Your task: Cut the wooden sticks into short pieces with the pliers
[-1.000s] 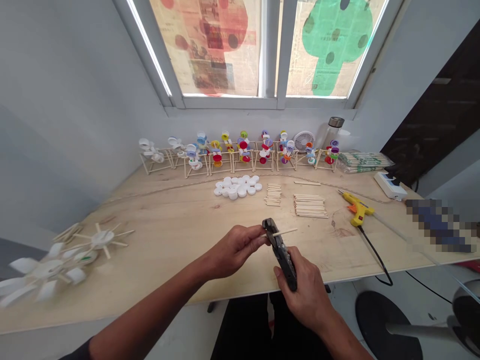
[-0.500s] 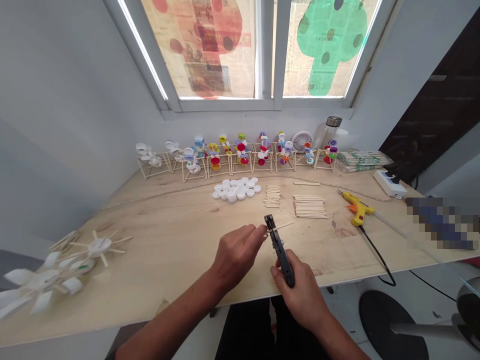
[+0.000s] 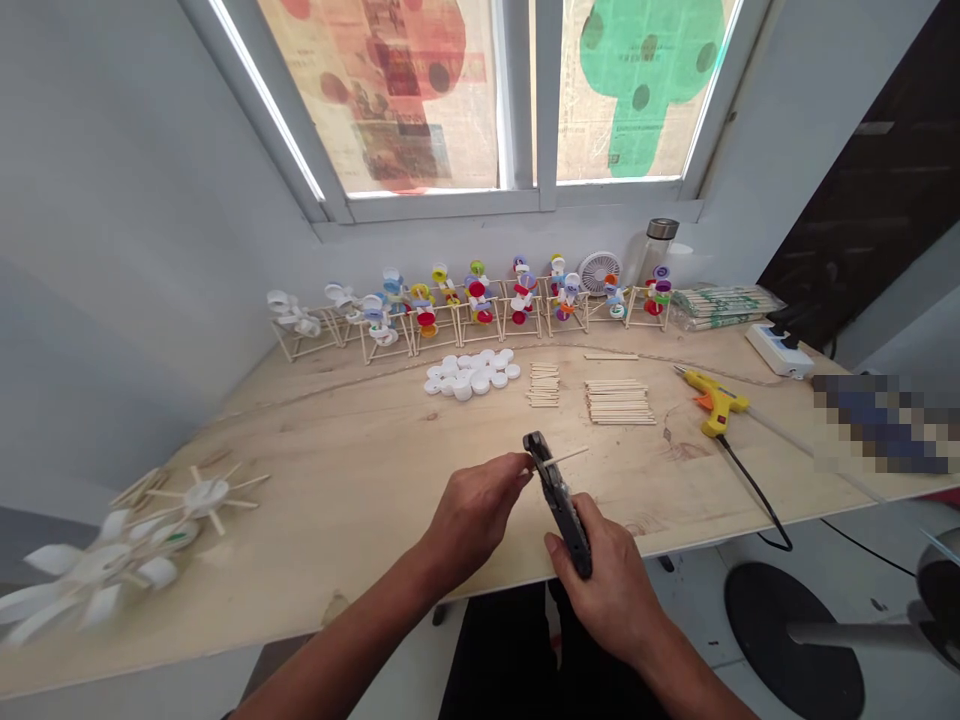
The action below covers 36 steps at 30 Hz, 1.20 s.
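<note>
Fingers (image 3: pixel 516 474) still pinching craft stick (image 3: pixel 564 458) in cutters (image 3: pixel 562 505)

Left hand (image 3: pixel 476 520) holds craft stick (image 3: pixel 562 459) at black pliers (image 3: pixel 556 490); right hand (image 3: pixel 609 585) on handles (image 3: pixel 577 548) (glue gun (image 3: pixel 712 405) well right).

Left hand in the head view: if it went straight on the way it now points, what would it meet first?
The left hand would probably meet the head of the black metal pliers held in the right hand, which the thin wooden stick it pinches seems to reach already; depth is hard to judge.
</note>
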Each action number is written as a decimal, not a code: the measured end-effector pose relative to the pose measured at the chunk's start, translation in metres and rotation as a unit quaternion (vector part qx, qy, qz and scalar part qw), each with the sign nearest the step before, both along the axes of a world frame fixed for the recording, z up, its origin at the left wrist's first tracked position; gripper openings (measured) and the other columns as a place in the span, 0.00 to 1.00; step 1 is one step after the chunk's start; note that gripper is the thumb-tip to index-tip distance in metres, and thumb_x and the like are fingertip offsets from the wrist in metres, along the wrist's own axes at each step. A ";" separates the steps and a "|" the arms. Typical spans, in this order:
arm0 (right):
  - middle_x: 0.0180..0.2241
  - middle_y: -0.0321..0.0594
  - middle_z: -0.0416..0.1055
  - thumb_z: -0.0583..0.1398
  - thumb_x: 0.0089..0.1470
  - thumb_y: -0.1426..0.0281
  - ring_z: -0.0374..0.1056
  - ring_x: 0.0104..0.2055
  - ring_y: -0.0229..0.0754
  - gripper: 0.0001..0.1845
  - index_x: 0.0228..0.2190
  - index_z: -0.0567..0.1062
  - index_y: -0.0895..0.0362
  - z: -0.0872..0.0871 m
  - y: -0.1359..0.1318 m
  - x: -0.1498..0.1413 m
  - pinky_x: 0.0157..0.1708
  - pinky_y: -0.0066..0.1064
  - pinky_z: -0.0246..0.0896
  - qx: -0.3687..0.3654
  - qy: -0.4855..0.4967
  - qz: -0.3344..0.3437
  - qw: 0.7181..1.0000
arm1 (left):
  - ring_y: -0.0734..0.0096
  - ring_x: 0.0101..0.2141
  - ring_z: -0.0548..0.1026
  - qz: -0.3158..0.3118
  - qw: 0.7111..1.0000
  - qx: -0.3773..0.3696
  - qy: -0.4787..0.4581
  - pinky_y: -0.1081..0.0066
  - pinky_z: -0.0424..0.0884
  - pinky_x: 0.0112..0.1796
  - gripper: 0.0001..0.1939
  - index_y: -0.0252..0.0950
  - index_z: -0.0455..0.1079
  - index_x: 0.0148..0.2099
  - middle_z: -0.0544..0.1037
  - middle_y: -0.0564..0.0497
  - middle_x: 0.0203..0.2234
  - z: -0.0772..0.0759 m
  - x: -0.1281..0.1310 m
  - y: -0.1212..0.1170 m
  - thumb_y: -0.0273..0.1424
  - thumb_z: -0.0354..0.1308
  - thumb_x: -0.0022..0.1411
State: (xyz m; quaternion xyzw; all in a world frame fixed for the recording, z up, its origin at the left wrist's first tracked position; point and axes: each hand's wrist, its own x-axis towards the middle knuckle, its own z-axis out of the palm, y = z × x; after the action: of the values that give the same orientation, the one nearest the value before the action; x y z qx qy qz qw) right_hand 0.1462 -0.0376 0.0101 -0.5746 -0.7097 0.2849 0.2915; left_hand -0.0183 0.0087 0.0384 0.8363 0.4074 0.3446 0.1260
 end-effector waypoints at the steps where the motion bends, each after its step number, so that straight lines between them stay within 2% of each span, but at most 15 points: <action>1: 0.21 0.32 0.66 0.52 0.51 0.68 0.63 0.23 0.40 0.03 0.30 0.61 0.54 0.000 0.000 0.000 0.23 0.26 0.50 0.004 -0.004 0.000 1.000 | 0.79 0.20 0.63 -0.006 0.999 -0.037 -0.015 0.78 0.59 0.24 0.09 0.35 0.63 0.36 0.68 0.55 0.21 0.003 0.000 -0.001 0.28 0.42 0.63; 4: 0.22 0.33 0.66 0.52 0.51 0.68 0.63 0.23 0.40 0.03 0.30 0.61 0.54 0.000 0.000 0.000 0.23 0.26 0.50 0.014 -0.011 0.002 1.000 | 0.80 0.20 0.60 -0.020 0.989 -0.133 -0.056 0.79 0.57 0.23 0.09 0.36 0.61 0.33 0.63 0.57 0.19 0.011 -0.001 -0.001 0.29 0.42 0.63; 6: 0.21 0.32 0.66 0.52 0.51 0.68 0.63 0.23 0.39 0.03 0.30 0.60 0.54 0.000 0.000 -0.001 0.23 0.26 0.49 0.012 -0.012 0.004 1.000 | 0.80 0.20 0.58 -0.024 0.982 -0.170 -0.079 0.79 0.56 0.23 0.09 0.36 0.60 0.31 0.60 0.58 0.19 0.013 -0.001 0.000 0.30 0.42 0.63; 12: 0.18 0.31 0.64 0.51 0.52 0.67 0.61 0.19 0.38 0.04 0.28 0.60 0.54 -0.003 0.006 -0.004 0.21 0.26 0.46 0.006 -0.025 0.001 1.000 | 0.80 0.20 0.56 -0.017 0.981 -0.177 -0.073 0.78 0.56 0.23 0.10 0.36 0.58 0.30 0.59 0.58 0.19 0.011 -0.003 0.005 0.31 0.42 0.64; 15: 0.18 0.31 0.64 0.51 0.52 0.67 0.61 0.19 0.38 0.04 0.27 0.60 0.54 -0.005 0.010 -0.006 0.20 0.26 0.45 0.003 -0.032 -0.009 0.999 | 0.80 0.20 0.58 -0.003 0.991 -0.127 -0.036 0.79 0.57 0.23 0.09 0.36 0.60 0.33 0.62 0.58 0.19 0.002 -0.003 0.009 0.31 0.41 0.64; 18: 0.18 0.32 0.65 0.51 0.52 0.67 0.62 0.20 0.39 0.05 0.27 0.61 0.54 -0.006 0.015 -0.007 0.21 0.26 0.47 -0.004 -0.034 -0.014 0.999 | 0.78 0.21 0.64 0.039 0.999 0.012 0.025 0.78 0.59 0.24 0.08 0.35 0.62 0.37 0.68 0.55 0.21 -0.010 -0.002 0.013 0.28 0.42 0.63; 21: 0.19 0.33 0.65 0.51 0.52 0.67 0.63 0.21 0.39 0.05 0.27 0.60 0.54 -0.006 0.017 -0.008 0.21 0.26 0.47 -0.012 -0.026 -0.012 1.000 | 0.77 0.20 0.64 0.076 0.976 0.174 0.103 0.77 0.56 0.22 0.07 0.33 0.64 0.40 0.67 0.55 0.19 -0.022 -0.002 0.019 0.25 0.45 0.62; 23: 0.19 0.33 0.65 0.51 0.52 0.67 0.63 0.21 0.38 0.05 0.26 0.60 0.54 -0.007 0.018 -0.008 0.21 0.26 0.47 -0.015 -0.022 -0.013 1.000 | 0.78 0.18 0.62 0.080 0.962 0.227 0.130 0.77 0.54 0.21 0.07 0.32 0.64 0.39 0.64 0.56 0.17 -0.027 -0.003 0.023 0.24 0.46 0.61; 29: 0.19 0.33 0.64 0.51 0.52 0.66 0.63 0.22 0.39 0.06 0.26 0.59 0.54 -0.008 0.020 -0.009 0.22 0.26 0.48 -0.029 -0.027 -0.022 0.999 | 0.79 0.18 0.61 0.071 0.958 0.249 0.122 0.77 0.54 0.21 0.06 0.31 0.65 0.38 0.64 0.56 0.17 -0.034 -0.002 0.032 0.23 0.47 0.60; 36: 0.20 0.34 0.67 0.52 0.51 0.67 0.65 0.24 0.39 0.06 0.26 0.61 0.55 -0.007 0.020 -0.008 0.24 0.26 0.51 -0.038 -0.010 -0.027 0.999 | 0.78 0.17 0.62 0.092 0.949 0.269 0.134 0.77 0.54 0.20 0.06 0.31 0.65 0.38 0.65 0.55 0.16 -0.036 0.000 0.032 0.24 0.47 0.61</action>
State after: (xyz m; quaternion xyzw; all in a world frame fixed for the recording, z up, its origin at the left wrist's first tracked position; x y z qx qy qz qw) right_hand 0.1379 -0.0179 0.0027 -0.6068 -0.6857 0.2980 0.2700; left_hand -0.0186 0.0406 0.0027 0.8365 0.3882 0.3362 -0.1913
